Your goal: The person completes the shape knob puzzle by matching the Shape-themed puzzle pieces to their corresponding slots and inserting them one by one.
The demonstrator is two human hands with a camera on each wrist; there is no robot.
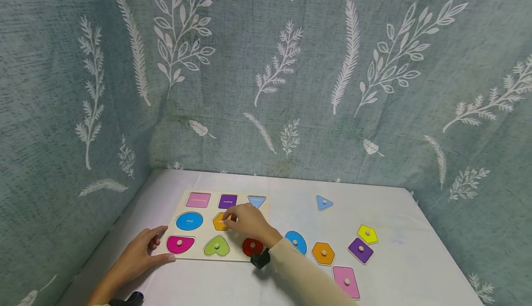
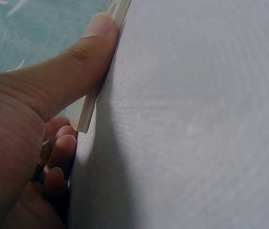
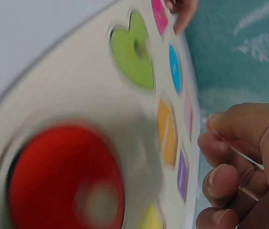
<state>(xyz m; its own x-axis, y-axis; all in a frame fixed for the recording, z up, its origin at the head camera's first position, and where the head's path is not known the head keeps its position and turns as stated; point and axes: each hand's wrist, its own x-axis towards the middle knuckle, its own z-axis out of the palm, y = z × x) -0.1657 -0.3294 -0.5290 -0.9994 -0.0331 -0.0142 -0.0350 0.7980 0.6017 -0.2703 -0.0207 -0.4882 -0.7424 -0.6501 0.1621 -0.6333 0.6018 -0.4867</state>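
My left hand (image 1: pixel 139 255) grips the near left corner of a shape puzzle board (image 1: pixel 198 247); its thumb lies along the front edge and its other fingers are at the left side. Above the middle row hovers my right hand (image 1: pixel 247 220), near the orange hexagon recess (image 1: pixel 218 223). Its fingers are loosely bent, with nothing visible between them in the right wrist view. Knobbed pieces sit in the front row: a pink half-round piece (image 1: pixel 183 246), a green heart (image 1: pixel 220 248) and a red round piece (image 3: pixel 63 171). A yellow recess (image 3: pixel 150 220) is hidden by my hand in the head view.
Loose knobbed pieces lie right of the board: a blue triangle (image 1: pixel 322 204), a blue oval (image 1: pixel 297 239), an orange hexagon (image 1: pixel 320 256), a yellow pentagon (image 1: pixel 371 238), a purple square (image 1: pixel 358 253) and a pink rectangle (image 1: pixel 342 274). A patterned curtain (image 1: pixel 249 65) stands behind the white table (image 1: pixel 399 223).
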